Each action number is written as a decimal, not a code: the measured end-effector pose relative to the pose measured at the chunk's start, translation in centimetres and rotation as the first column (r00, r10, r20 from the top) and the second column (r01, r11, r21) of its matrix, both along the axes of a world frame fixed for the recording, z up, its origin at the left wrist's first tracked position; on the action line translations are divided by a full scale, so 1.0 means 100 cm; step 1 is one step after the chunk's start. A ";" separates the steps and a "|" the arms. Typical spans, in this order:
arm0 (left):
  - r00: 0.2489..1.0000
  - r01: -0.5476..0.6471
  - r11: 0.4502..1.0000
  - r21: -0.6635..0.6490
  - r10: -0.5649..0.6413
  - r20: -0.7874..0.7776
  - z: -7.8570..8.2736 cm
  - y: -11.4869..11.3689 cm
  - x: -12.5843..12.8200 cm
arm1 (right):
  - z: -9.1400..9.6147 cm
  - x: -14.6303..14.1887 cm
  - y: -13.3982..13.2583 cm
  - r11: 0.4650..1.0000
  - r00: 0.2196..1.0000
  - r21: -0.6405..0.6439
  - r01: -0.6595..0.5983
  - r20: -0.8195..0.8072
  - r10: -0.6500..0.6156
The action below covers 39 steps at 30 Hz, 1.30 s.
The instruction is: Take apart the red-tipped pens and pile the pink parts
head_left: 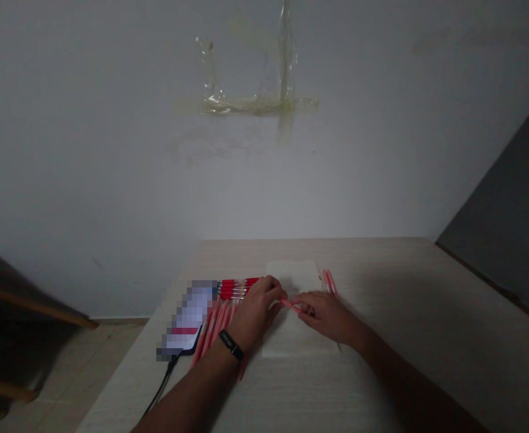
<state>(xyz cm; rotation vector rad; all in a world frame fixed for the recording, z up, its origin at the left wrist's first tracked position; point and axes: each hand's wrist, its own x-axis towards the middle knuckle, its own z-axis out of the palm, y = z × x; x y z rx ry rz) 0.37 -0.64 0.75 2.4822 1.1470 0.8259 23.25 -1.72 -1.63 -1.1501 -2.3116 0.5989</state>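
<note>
Over a pale sheet (pixel 296 343), a slim pink pen piece (pixel 291 306) spans the gap between my two hands. My left hand (pixel 262 304), with a dark band at the wrist, pinches one end of it. The other end is in the closed fingers of my right hand (pixel 323 313). Several pink pen barrels (pixel 213 328) lie side by side under and left of my left wrist. Behind them is a row of red pen parts (pixel 232 290) with silvery tips, partly covered by my left hand. Two pink pens (pixel 329 281) lie just beyond my right hand.
A phone (pixel 187 319) with a blurred-out screen lies at the table's left side, a black cable (pixel 160 385) running from it to the front. The wooden table (pixel 382 264) meets a wall (pixel 359 150) with old tape. Dark furniture with wooden legs (pixel 34 305) stands at left.
</note>
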 end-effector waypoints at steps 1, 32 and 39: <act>1.000 -0.015 1.000 0.014 0.015 0.001 0.000 0.000 0.000 | 0.000 0.000 0.000 1.000 1.000 -0.003 -0.006 0.000 0.006; 0.976 -0.195 0.947 -0.256 0.213 0.047 -0.014 0.002 -0.001 | 0.004 0.020 0.007 0.996 0.996 0.010 0.090 0.008 -0.090; 0.996 0.000 0.981 -0.195 0.018 0.092 0.004 -0.005 0.003 | 0.008 0.015 0.004 0.997 0.999 0.069 -0.036 -0.002 0.036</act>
